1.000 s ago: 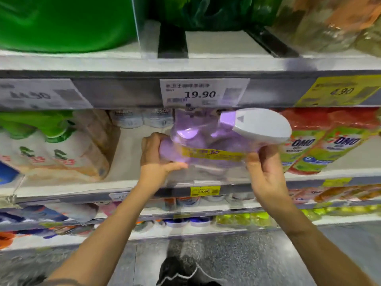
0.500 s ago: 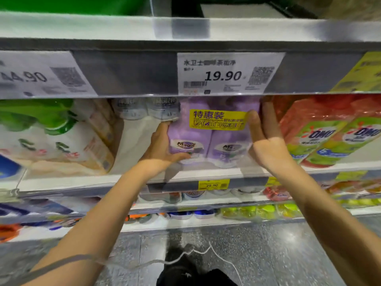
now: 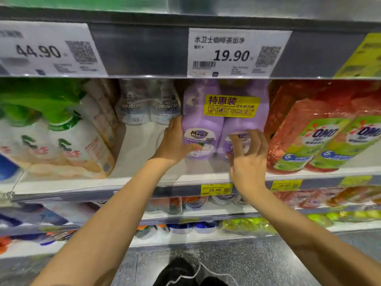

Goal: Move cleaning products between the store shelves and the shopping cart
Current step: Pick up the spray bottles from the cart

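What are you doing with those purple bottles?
A person is at a store shelf with a twin pack of purple bottles, which stands upright on the shelf beside red detergent packs. The left hand grips the pack's left side, thumb across the front. The right hand sits in front of the right bottle, fingers loosely curled, seemingly not gripping it.

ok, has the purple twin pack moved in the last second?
Yes. The purple twin pack turned from sideways to upright, deeper in beside the OMO packs.
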The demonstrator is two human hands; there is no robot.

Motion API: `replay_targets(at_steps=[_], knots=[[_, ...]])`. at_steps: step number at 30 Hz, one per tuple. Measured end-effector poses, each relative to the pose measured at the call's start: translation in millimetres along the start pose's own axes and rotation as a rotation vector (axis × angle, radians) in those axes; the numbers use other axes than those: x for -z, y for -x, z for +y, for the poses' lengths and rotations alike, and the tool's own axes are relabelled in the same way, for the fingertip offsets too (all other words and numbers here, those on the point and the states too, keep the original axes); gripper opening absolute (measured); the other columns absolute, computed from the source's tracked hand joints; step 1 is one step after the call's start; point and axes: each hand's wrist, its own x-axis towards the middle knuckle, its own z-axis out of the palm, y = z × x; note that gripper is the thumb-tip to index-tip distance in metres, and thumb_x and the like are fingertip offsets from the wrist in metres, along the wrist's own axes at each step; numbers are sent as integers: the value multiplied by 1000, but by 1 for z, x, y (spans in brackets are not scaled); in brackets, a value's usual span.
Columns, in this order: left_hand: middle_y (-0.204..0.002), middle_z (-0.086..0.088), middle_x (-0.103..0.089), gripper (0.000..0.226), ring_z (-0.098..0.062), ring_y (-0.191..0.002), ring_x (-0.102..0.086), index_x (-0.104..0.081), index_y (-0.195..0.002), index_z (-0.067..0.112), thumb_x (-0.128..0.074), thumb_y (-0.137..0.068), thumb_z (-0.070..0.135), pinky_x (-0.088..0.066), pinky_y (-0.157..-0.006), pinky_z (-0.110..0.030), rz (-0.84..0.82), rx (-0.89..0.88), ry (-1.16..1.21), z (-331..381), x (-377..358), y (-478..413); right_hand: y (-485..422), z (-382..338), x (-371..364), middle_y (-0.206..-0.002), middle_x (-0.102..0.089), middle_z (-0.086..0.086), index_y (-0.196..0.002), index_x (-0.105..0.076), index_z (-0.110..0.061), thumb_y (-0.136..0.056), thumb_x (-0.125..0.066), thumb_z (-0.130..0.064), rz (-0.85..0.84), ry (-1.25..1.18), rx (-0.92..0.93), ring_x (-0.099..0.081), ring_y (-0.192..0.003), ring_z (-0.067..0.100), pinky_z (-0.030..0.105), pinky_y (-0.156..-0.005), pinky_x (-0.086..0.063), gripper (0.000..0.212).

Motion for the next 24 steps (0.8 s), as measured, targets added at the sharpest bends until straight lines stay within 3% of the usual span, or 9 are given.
replay_targets(at_steps=[3, 7, 9, 12, 14, 19, 22, 24], knots=[[-126, -19, -46, 81, -31, -117, -46, -42, -129, 0, -87, -65, 16, -38, -93, -32, 30, -26, -35, 3, -5, -8, -6, 7, -15, -117, -38, 20, -116, -52, -12, -64, -81, -5, -46, 65, 12, -39, -104, 37, 50, -91, -37, 60], [-124, -20, -50, 87, -33, -115, -50, -46, -127, -2, -88, -59, 32, -42, -97, -41, 15, 15, -58, 10, -5, -23, -25, 6, -24, -100, -51, 19, -105, -51, -18, -70, -70, -5, -111, 31, -74, -42, -88, 32, 39, -61, -52, 42], [-122, -17, -55, 96, -32, -113, -54, -49, -127, 2, -84, -50, 47, -45, -96, -41, 13, 18, -78, 8, -4, -33, -25, 5, -24, -101, -55, 21, -110, -48, -18, -63, -74, -3, -165, -33, -84, -45, -90, 35, 41, -63, -52, 55], [-130, -18, -47, 94, -30, -119, -49, -42, -135, 2, -90, -58, 27, -41, -100, -34, 25, 24, -106, 8, -5, -35, -19, 7, -21, -107, -54, 22, -116, -47, -17, -56, -75, -5, -230, -60, -84, -44, -94, 34, 43, -67, -51, 67], [-132, -15, -46, 95, -29, -119, -49, -40, -138, 5, -90, -60, 26, -43, -99, -37, 59, 12, -98, 7, -7, -32, -17, 5, -18, -114, -52, 23, -121, -49, -14, -54, -75, -5, -287, -86, -120, -39, -100, 34, 47, -70, -53, 72], [-135, -19, -38, 83, -34, -119, -46, -37, -133, -1, -85, -70, 21, -42, -95, -40, 84, 97, -105, 29, -7, -14, -19, 0, 4, -139, -37, 21, -136, -48, -11, -79, -67, -15, -453, -177, -155, -34, -126, 40, 51, -99, -41, 61], [-137, -16, -40, 86, -30, -125, -41, -36, -139, 5, -83, -71, 26, -38, -98, -37, 111, 162, -95, 50, 3, 16, -14, -8, 33, -138, -41, 18, -129, -53, -7, -86, -66, -22, -432, -294, -215, -39, -123, 38, 46, -96, -42, 47], [-129, -12, -48, 80, -29, -120, -46, -43, -135, 6, -84, -70, 27, -41, -97, -34, 131, 164, -31, 61, 15, 42, -9, -17, 55, -123, -51, 17, -118, -58, -3, -88, -68, -24, -392, -411, -270, -47, -113, 36, 41, -90, -43, 38]])
